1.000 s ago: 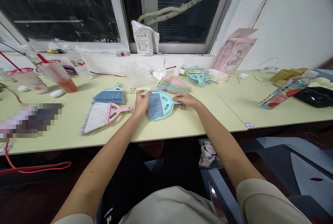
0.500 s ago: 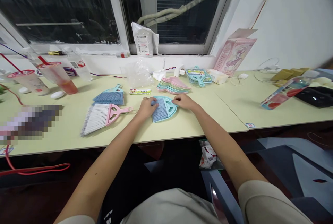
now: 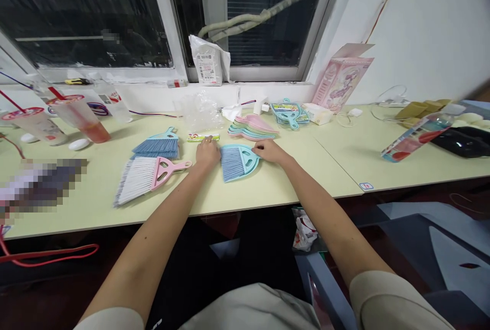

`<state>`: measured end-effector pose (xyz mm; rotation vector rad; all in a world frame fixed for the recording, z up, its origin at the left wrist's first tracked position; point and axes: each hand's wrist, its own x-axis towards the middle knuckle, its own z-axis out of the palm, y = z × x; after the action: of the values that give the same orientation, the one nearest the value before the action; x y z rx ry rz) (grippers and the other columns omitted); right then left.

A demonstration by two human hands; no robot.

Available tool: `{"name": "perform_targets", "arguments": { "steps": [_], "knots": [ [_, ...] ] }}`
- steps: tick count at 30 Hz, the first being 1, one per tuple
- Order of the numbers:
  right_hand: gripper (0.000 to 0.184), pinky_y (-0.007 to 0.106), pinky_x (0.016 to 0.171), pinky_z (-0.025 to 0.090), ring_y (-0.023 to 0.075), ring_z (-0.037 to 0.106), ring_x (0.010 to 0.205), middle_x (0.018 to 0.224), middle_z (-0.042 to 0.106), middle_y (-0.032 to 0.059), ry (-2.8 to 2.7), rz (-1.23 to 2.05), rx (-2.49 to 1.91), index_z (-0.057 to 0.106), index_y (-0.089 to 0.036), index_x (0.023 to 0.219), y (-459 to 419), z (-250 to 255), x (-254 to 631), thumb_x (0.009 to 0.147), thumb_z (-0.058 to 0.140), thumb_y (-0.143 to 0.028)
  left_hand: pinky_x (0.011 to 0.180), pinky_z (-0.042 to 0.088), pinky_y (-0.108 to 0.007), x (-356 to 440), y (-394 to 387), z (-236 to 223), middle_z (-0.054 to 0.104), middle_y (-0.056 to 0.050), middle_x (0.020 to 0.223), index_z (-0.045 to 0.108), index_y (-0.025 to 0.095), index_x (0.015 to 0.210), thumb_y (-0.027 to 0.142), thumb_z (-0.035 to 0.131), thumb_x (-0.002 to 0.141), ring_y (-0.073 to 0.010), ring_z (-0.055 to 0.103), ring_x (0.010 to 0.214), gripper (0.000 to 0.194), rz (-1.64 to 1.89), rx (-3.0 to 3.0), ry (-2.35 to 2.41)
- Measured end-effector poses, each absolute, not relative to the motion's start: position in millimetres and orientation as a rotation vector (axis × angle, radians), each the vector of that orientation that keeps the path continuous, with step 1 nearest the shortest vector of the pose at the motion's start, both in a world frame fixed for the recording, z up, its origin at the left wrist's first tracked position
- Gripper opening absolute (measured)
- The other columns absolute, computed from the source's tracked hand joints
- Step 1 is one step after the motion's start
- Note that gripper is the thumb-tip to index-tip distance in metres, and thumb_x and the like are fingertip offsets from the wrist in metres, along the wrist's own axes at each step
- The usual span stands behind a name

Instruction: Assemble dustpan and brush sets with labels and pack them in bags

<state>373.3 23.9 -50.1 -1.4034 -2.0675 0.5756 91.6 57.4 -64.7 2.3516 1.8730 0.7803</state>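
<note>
A small blue brush lies inside a teal dustpan [image 3: 239,161] on the pale green table [image 3: 268,187]. My left hand [image 3: 207,154] rests against the dustpan's left edge, fingers curled on its rim. At the right edge, by the handle end, my right hand [image 3: 269,150] pinches the pan. Left of my hands lie a pink-handled brush with white bristles [image 3: 147,175] and a blue brush [image 3: 158,146]. Just behind the dustpan is a stack of pastel dustpans [image 3: 252,126].
Two lidded drink cups [image 3: 78,115] stand at the far left. A clear plastic bag [image 3: 199,108], a pink box [image 3: 339,82] and packaged brush sets [image 3: 289,111] sit by the window wall. A long packet [image 3: 415,137] lies at right. A red cord [image 3: 46,254] hangs below the table edge.
The dustpan with the brush has turned and settled flat on the table. My left hand slid from over the brush to the pan's left edge; my right stays at the handle end.
</note>
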Motion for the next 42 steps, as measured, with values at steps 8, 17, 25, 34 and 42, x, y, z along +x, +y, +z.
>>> {"name": "perform_targets", "arguments": {
  "steps": [8, 17, 25, 34, 42],
  "knots": [
    [0.032, 0.03, 0.067, 0.034, 0.0158, 0.051, 0.07, 0.07, 0.06, -0.0007, -2.074, 0.594, -1.36, 0.06, -0.019, 0.067, 24, -51, 375, 0.089, 0.058, -0.042, 0.105, 0.041, -0.05, 93, 81, -62, 0.068, -0.029, 0.129, 0.057, 0.007, 0.144, 0.018, 0.044, 0.095, -0.0417, 0.06, 0.127, 0.052, 0.659, 2.293, 2.068],
    [0.033, 0.03, 0.064, 0.032, 0.0151, 0.047, 0.067, 0.067, 0.057, -0.0014, -2.061, 0.612, -1.363, 0.057, -0.02, 0.065, 26, -54, 375, 0.088, 0.059, -0.043, 0.099, 0.042, -0.05, 95, 81, -65, 0.073, -0.023, 0.118, 0.077, 0.019, 0.121, 0.03, 0.053, 0.096, -0.0399, 0.062, 0.115, 0.037, 0.643, 2.334, 2.058],
    [0.034, 0.03, 0.065, 0.033, 0.0149, 0.048, 0.067, 0.066, 0.056, -0.0015, -2.069, 0.579, -1.369, 0.058, -0.019, 0.064, 26, -53, 375, 0.089, 0.059, -0.043, 0.102, 0.039, -0.051, 94, 76, -64, 0.072, -0.024, 0.115, 0.08, 0.016, 0.111, 0.021, 0.043, 0.098, -0.0394, 0.06, 0.117, 0.039, 0.7, 2.352, 2.04],
    [0.032, 0.031, 0.065, 0.034, 0.0157, 0.05, 0.067, 0.069, 0.061, -0.0003, -2.059, 0.594, -1.348, 0.063, -0.019, 0.066, 28, -56, 376, 0.088, 0.059, -0.042, 0.101, 0.043, -0.051, 91, 82, -70, 0.07, -0.022, 0.116, 0.08, 0.019, 0.108, 0.029, 0.054, 0.095, -0.0412, 0.056, 0.121, 0.03, 0.708, 2.374, 1.995],
    [0.032, 0.031, 0.067, 0.035, 0.0159, 0.051, 0.068, 0.07, 0.063, 0.0001, -2.048, 0.596, -1.353, 0.065, -0.019, 0.068, 29, -56, 377, 0.088, 0.06, -0.042, 0.093, 0.049, -0.046, 98, 65, -54, 0.073, -0.021, 0.114, 0.076, 0.017, 0.107, 0.021, 0.043, 0.1, -0.0366, 0.063, 0.114, 0.034, 0.846, 2.386, 2.043]
  ]
}}
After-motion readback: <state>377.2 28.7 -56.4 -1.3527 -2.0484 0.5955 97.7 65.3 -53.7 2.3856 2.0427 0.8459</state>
